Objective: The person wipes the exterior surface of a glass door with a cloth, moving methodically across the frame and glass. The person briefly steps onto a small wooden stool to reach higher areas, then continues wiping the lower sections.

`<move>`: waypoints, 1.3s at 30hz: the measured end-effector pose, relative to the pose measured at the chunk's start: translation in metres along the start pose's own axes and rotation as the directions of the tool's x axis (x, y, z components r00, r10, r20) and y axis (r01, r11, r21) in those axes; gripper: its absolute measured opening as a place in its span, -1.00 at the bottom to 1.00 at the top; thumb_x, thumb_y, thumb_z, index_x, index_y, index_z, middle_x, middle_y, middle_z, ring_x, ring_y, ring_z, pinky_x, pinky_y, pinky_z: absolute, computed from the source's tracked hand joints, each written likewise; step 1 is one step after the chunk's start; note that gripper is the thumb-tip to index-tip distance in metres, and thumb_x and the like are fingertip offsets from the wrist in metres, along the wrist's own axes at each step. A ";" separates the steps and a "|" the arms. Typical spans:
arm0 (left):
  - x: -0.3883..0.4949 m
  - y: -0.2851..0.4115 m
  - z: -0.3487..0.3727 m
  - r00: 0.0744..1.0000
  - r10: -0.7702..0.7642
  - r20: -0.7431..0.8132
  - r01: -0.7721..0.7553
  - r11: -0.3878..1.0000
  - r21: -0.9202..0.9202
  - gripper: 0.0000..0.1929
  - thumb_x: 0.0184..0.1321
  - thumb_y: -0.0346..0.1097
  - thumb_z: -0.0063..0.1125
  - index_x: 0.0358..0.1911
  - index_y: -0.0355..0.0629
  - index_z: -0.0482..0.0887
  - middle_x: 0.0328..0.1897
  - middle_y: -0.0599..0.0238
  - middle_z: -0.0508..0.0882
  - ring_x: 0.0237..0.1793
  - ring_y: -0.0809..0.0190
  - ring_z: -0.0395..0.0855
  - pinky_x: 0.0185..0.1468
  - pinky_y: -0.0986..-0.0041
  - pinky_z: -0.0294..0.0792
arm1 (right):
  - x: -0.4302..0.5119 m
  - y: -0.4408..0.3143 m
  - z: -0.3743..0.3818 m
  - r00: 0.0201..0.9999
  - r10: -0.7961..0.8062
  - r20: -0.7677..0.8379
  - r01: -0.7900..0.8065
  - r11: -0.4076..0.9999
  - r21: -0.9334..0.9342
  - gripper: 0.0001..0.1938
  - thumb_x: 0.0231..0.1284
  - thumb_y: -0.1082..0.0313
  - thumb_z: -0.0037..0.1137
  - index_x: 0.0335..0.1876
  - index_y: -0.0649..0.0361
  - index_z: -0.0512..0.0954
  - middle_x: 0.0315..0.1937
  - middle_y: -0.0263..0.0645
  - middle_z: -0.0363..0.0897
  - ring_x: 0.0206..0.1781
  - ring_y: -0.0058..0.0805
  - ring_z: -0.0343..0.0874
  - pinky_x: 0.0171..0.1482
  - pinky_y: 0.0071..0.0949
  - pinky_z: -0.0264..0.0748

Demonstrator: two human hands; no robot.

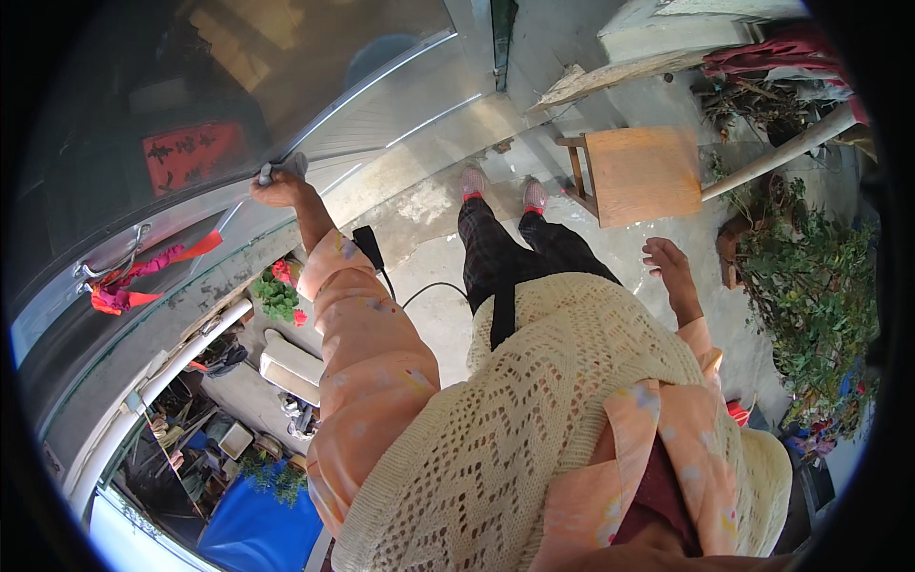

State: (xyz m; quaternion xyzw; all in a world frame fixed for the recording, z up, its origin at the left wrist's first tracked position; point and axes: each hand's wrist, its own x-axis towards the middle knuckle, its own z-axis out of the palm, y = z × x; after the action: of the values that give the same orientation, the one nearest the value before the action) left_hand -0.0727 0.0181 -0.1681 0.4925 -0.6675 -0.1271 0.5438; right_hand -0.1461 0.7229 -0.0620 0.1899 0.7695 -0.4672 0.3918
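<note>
My left hand (282,189) is closed around a small grey item (297,164), perhaps a cloth, at the lower edge of a dark glass pane (214,93) in a metal frame. Whether the item is pressed on the glass is unclear. Bent metal handles (111,268) with red and orange ribbons tied on them lie farther left on the frame. My right hand (672,268) hangs in the air with its fingers apart, holding nothing. A wooden stool (643,175) is just beyond it. A black device (368,247) with a cable is beside my left forearm.
A concrete step (436,164) runs along the frame in front of my feet. Leafy plants (808,286) stand at the right, near a pole (779,154). Red flowers (282,273), a cushioned seat (292,368), a white pipe (193,348) and a blue sheet (261,522) are at the lower left.
</note>
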 end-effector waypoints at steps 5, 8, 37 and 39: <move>-0.044 0.018 0.042 0.999 -0.033 0.038 0.027 0.987 0.159 -0.62 -0.10 -0.41 0.13 -0.15 -0.38 0.43 -0.17 -0.09 0.49 -0.16 -0.21 0.49 -0.02 -0.03 0.33 | 0.003 0.005 0.002 0.999 -0.008 0.045 0.007 1.000 0.019 -0.69 0.38 0.17 0.02 0.10 0.15 0.54 -0.08 -0.36 0.64 -0.10 -0.54 0.58 -0.07 -0.47 0.45; -0.101 0.080 0.074 0.909 -0.402 0.112 0.417 0.889 -0.189 -0.66 -0.01 -0.72 -0.12 -0.09 -0.37 0.34 -0.07 0.04 0.43 -0.17 0.05 0.55 -0.12 0.36 0.54 | 0.003 0.003 0.003 0.999 -0.023 0.043 0.022 1.000 0.021 -0.69 0.38 0.16 0.03 0.09 0.15 0.55 -0.10 -0.38 0.63 -0.10 -0.54 0.58 -0.07 -0.47 0.45; -0.125 0.272 -0.014 -0.300 0.592 0.748 -0.221 0.720 -0.658 -0.41 0.32 -0.08 0.15 0.32 -0.27 0.38 0.31 0.00 0.46 0.27 -0.06 0.43 0.30 0.21 0.28 | 0.091 -0.170 0.219 0.944 -0.321 0.073 0.158 0.638 0.754 -0.44 0.30 0.34 0.26 0.38 0.19 0.36 0.06 -0.30 0.61 0.05 -0.54 0.51 0.11 -0.50 0.46; -0.095 0.248 0.008 -0.323 0.712 0.624 -0.560 0.387 -0.732 -0.43 0.23 -0.07 0.24 0.24 -0.25 0.47 0.35 -0.02 0.44 0.33 -0.07 0.39 0.31 0.19 0.29 | 0.097 -0.176 0.234 0.945 -0.325 0.036 0.161 0.557 0.815 -0.54 0.30 0.31 0.25 0.28 0.19 0.45 -0.01 -0.32 0.64 0.01 -0.54 0.55 0.09 -0.51 0.48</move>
State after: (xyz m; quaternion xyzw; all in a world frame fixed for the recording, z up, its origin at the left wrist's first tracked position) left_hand -0.2159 0.2103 -0.0532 -0.1928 -0.9747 -0.1120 0.0156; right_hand -0.2230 0.4263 -0.0968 0.1940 0.4557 -0.8277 0.2640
